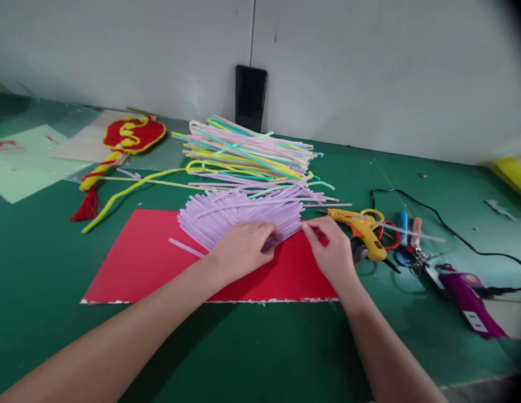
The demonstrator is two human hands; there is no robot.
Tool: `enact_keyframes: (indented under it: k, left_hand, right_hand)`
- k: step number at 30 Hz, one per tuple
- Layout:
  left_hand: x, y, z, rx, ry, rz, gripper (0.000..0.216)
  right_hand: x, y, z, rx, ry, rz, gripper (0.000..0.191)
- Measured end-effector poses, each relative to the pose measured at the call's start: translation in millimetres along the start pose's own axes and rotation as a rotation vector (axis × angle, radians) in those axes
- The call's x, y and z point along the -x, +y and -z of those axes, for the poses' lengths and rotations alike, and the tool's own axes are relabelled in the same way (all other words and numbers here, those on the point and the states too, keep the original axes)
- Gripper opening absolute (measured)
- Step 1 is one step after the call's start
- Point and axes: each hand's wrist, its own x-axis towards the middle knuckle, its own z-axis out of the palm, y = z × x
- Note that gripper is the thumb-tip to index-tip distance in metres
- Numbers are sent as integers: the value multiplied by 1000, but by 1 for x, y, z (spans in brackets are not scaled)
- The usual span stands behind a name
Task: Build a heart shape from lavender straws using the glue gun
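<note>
A lilac pipe-cleaner panel, its stems laid in a herringbone pattern, lies on a red sheet with a ragged white front edge. My left hand rests over the panel's near edge, fingers curled round it and partly hidden. At the panel's right corner, my right hand pinches thumb and forefinger together on what looks like a stem end. One short lilac stem lies loose on the red sheet, left of my left hand.
Behind the panel lies a heap of coloured pipe cleaners. A phone leans on the wall. To the right are a yellow glue gun, scissors and a purple power strip. A red-yellow fan-shaped craft lies left.
</note>
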Motion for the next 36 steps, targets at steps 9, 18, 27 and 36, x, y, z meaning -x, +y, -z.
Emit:
enact_keyframes:
  k: [9,18,27,36]
  left_hand:
    - [-1,0,0,9,6,0,19]
    - [0,1,1,16,1,8,19]
    - [0,0,0,4,-1,6,19]
    - [0,1,0,0,-4,8,19]
  right_hand:
    - [0,3,0,-20,-28,63,15]
    - [0,6,0,16,-86,60,16]
    - [0,5,6,48,-148,143,13]
    - [0,3,9,115,-192,194,14]
